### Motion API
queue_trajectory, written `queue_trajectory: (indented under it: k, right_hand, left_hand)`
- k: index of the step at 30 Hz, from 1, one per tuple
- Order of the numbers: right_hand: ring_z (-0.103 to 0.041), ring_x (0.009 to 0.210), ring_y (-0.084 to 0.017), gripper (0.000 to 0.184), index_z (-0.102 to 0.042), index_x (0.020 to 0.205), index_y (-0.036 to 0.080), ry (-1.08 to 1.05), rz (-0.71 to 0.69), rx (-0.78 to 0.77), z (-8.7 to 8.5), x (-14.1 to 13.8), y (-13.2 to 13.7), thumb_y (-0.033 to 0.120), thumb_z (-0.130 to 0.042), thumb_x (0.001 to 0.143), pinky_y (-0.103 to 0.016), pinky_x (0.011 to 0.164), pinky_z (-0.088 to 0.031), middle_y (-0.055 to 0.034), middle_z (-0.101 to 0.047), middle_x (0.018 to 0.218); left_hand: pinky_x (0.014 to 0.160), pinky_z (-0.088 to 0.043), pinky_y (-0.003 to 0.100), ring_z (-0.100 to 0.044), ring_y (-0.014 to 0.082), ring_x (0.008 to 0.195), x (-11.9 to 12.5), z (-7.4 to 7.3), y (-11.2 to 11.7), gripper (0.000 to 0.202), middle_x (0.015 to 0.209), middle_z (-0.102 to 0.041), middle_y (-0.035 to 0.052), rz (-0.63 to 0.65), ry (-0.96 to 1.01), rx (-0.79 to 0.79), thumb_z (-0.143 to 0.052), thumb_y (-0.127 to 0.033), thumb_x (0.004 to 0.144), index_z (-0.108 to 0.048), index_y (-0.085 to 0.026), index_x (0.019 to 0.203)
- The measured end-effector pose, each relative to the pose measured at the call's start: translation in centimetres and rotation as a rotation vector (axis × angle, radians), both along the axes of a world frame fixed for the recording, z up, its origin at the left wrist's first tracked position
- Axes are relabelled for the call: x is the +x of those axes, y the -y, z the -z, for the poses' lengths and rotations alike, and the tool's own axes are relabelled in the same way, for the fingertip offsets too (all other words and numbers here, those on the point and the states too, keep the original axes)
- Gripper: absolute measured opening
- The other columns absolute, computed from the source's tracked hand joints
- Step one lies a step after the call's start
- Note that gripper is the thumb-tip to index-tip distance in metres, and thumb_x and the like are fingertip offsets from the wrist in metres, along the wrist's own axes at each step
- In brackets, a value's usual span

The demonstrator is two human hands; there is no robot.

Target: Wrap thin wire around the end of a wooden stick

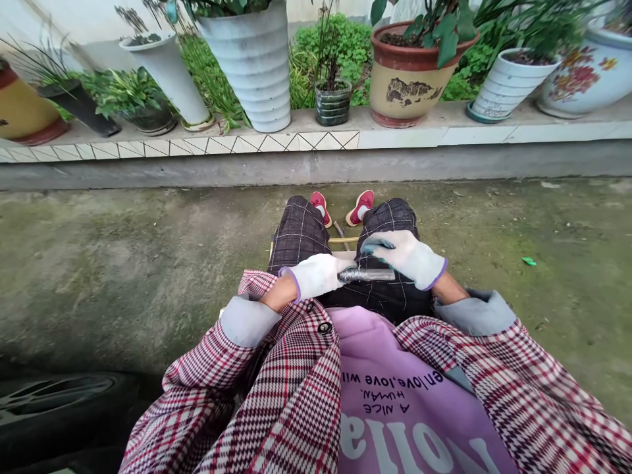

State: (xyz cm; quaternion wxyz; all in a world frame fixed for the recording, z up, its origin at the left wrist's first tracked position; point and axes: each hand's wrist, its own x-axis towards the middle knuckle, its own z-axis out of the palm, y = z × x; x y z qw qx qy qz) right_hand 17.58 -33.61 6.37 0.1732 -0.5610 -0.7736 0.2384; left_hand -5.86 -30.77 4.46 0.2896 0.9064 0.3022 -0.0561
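Observation:
I sit with both gloved hands over my lap. My left hand [318, 275] is closed round one end of a short grey metal rod [368, 275] with a ribbed section, held level across my thighs. My right hand [407, 258] rests over the rod's other end, fingers curled on it, the grey fingertips pointing left. My dark checked trousers [299, 234] and red shoes [363, 205] lie just beyond the hands. A wooden stick [343, 240] shows between my knees, with a small tool handle [340, 230] on the ground by my feet.
A mossy concrete floor [123, 263] spreads to both sides. A tiled ledge [276, 141] ahead carries several plant pots, among them a tall white ribbed pot [254, 62] and a brown pot [409, 79]. A dark tyre-like shape [54, 395] lies at the lower left.

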Motion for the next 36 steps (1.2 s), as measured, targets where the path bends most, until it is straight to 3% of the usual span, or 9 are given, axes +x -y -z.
queue_trajectory:
  k: [3, 5, 9, 13, 17, 23, 28, 32, 36]
  right_hand:
    - [-0.074, 0.101, -0.022, 0.027, -0.078, 0.105, 0.014, -0.043, 0.024, -0.030, 0.4, 0.0, -0.2, 0.018, -0.053, 0.097, -0.029, 0.090, -0.053, -0.0117, -0.080, 0.108]
    - [-0.075, 0.098, -0.023, 0.026, -0.079, 0.106, 0.017, -0.013, 0.001, -0.047, 0.6, -1.0, 0.5, 0.020, -0.054, 0.097, -0.029, 0.088, -0.054, -0.0101, -0.081, 0.107]
    - [-0.076, 0.099, -0.024, 0.027, -0.078, 0.113, 0.027, 0.011, -0.101, -0.020, -0.1, -3.0, 2.5, 0.028, -0.056, 0.099, -0.031, 0.092, -0.055, -0.0040, -0.080, 0.113]
    - [-0.074, 0.102, -0.025, 0.027, -0.078, 0.111, 0.025, 0.008, -0.059, 0.007, -1.3, -2.0, 2.2, 0.031, -0.053, 0.100, -0.033, 0.093, -0.054, -0.0061, -0.080, 0.115]
    - [-0.073, 0.099, -0.024, 0.024, -0.076, 0.102, 0.024, 0.019, 0.046, 0.009, -0.4, -0.2, 0.3, 0.026, -0.053, 0.099, -0.033, 0.092, -0.053, -0.0056, -0.080, 0.107]
    - [-0.075, 0.095, -0.025, 0.026, -0.078, 0.107, 0.021, 0.057, -0.021, -0.076, 1.8, -1.8, 1.2, 0.028, -0.053, 0.099, -0.032, 0.086, -0.056, -0.0091, -0.081, 0.107]
    - [-0.075, 0.101, -0.025, 0.032, -0.075, 0.119, 0.028, 0.125, -0.148, 0.035, 0.3, -3.1, 3.1, 0.031, -0.048, 0.102, -0.034, 0.090, -0.056, -0.0056, -0.079, 0.116]
    - [-0.075, 0.093, -0.024, 0.029, -0.076, 0.109, 0.025, 0.202, -0.153, 0.014, -1.2, -2.5, 2.5, 0.031, -0.049, 0.102, -0.033, 0.086, -0.055, -0.0074, -0.080, 0.107]
    - [-0.073, 0.097, -0.024, 0.028, -0.076, 0.104, 0.018, 0.154, -0.094, 0.001, -0.7, -1.0, 0.7, 0.025, -0.049, 0.101, -0.034, 0.091, -0.053, -0.0111, -0.079, 0.108]
  left_hand:
    - [0.079, -0.052, 0.025, -0.067, 0.0154, 0.083, -0.3, -0.6, -0.7, 0.028, 0.095, -0.074, 0.0029, -0.140, 0.320, -0.180, -0.060, -0.024, 0.085, -0.070, -0.015, 0.110]
    - [0.076, -0.052, 0.024, -0.067, 0.0156, 0.082, -0.6, -0.8, -1.5, 0.030, 0.097, -0.074, 0.0044, -0.291, 0.411, -0.171, -0.059, -0.024, 0.086, -0.068, -0.012, 0.112]
    - [0.075, -0.051, 0.028, -0.069, 0.0199, 0.083, -1.0, -0.4, -2.4, 0.028, 0.095, -0.075, 0.0080, -0.389, 0.172, 0.094, -0.053, -0.021, 0.090, -0.069, -0.016, 0.113]
    - [0.073, -0.052, 0.035, -0.072, 0.0265, 0.082, -0.5, -0.2, -1.5, 0.040, 0.092, -0.075, 0.0124, -0.261, -0.243, 0.320, -0.043, -0.017, 0.094, -0.069, -0.021, 0.124]
    - [0.075, -0.052, 0.030, -0.072, 0.0221, 0.081, 0.0, -0.8, -0.4, 0.030, 0.089, -0.076, 0.0064, -0.020, -0.129, 0.134, -0.053, -0.025, 0.093, -0.072, -0.024, 0.117]
    - [0.079, -0.052, 0.024, -0.068, 0.0166, 0.083, -0.9, -1.2, -1.3, 0.028, 0.096, -0.076, 0.0055, -0.229, 0.273, 0.023, -0.056, -0.026, 0.092, -0.070, -0.015, 0.113]
    - [0.080, -0.053, 0.031, -0.072, 0.0221, 0.087, -0.9, -0.6, -1.3, 0.031, 0.096, -0.076, 0.0086, -0.280, -0.042, 0.192, -0.049, -0.023, 0.095, -0.071, -0.021, 0.117]
    - [0.078, -0.054, 0.035, -0.074, 0.0276, 0.087, 0.0, 0.3, -0.5, 0.038, 0.090, -0.074, 0.0123, -0.174, -0.276, 0.317, -0.044, -0.020, 0.096, -0.070, -0.022, 0.123]
    - [0.077, -0.053, 0.033, -0.073, 0.0245, 0.082, 0.3, -0.6, 0.0, 0.035, 0.090, -0.075, 0.0091, 0.023, -0.226, 0.169, -0.048, -0.021, 0.094, -0.072, -0.024, 0.118]
